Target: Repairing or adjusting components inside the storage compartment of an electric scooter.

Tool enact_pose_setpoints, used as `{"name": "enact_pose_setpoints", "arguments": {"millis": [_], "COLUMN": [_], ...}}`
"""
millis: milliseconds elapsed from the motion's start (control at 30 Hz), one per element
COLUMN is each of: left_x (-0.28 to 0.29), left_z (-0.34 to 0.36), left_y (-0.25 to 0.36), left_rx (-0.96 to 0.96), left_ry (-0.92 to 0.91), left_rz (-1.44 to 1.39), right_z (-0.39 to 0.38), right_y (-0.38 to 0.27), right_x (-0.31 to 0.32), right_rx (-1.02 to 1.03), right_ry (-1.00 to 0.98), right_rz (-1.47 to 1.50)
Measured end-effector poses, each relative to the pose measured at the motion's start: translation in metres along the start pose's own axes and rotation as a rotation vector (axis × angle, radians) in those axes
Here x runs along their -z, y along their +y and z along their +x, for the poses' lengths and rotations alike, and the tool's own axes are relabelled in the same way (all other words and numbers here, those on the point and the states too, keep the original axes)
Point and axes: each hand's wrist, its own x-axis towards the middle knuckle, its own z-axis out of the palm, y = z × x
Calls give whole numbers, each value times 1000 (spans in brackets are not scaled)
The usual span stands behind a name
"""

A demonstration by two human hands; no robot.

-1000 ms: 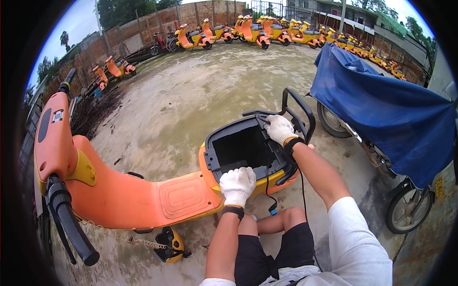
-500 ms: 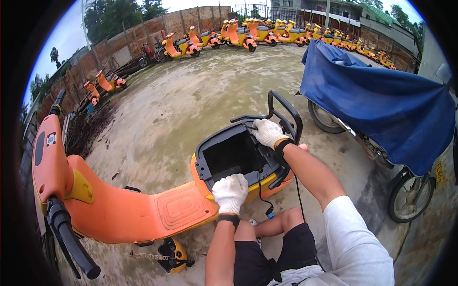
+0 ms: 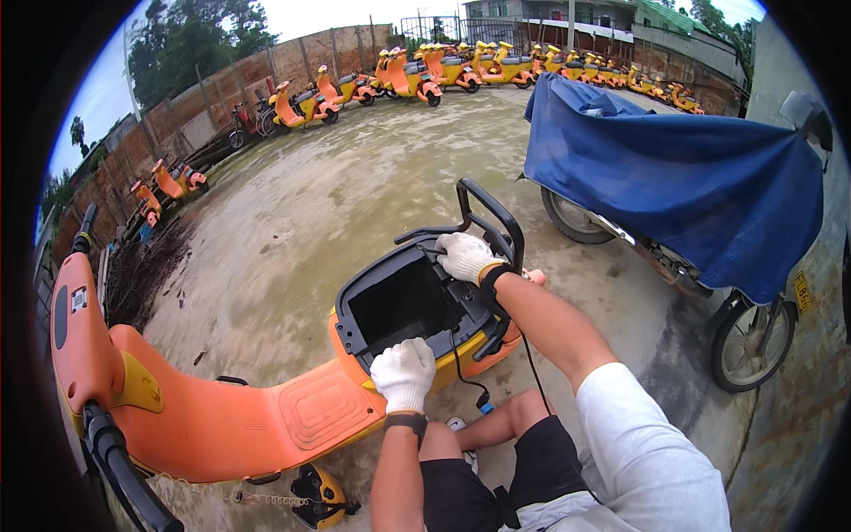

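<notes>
An orange and yellow scooter (image 3: 324,412) stands in front of me, its black under-seat compartment (image 3: 348,346) uncovered and dark inside. My left hand (image 3: 404,372), in a white knit glove, closes over the compartment's near rim. At the far rear side, by the black rack (image 3: 517,232), my gloved right hand (image 3: 466,257) has its fingers pinched together. A small dark piece shows at those fingertips; its kind is unclear. Between my hands and below the rim hangs a black cable with a blue connector (image 3: 485,406).
A yellow and black helmet (image 3: 324,498) lies beside the footboard, near a coiled cord. On the right stands a motorcycle under a blue cover (image 3: 674,186). Parked scooters (image 3: 408,80) line the far wall. The handlebar (image 3: 124,461) reaches toward the lower left.
The whole scene has shifted left in the picture as my view turned slightly. Both hands keep about the same places on the compartment.
</notes>
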Motion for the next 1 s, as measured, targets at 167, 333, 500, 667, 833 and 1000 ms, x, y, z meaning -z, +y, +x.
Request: {"name": "enact_pose_setpoints", "arguments": {"millis": [167, 333, 500, 667, 833, 1000], "left_x": [-1, 1, 1, 0, -1, 0], "left_z": [1, 1, 1, 2, 3, 1], "left_y": [-1, 1, 2, 0, 1, -1], "left_rx": [-6, -8, -2, -6, -1, 43], "left_ry": [-27, -37, -44, -52, -58, -46], "left_rz": [20, 36, 20, 50, 6, -20], "right_z": [5, 5, 0, 5, 10, 8], "right_y": [-4, -3, 0, 2, 0, 3], "right_x": [-6, -5, 1, -2, -10, -5], "right_rx": [-30, -36, -4, -26, -76, -42], "right_ry": [34, 23, -4, 10, 0, 60], "right_rz": [-49, -31, 79, 66, -35, 44]}}
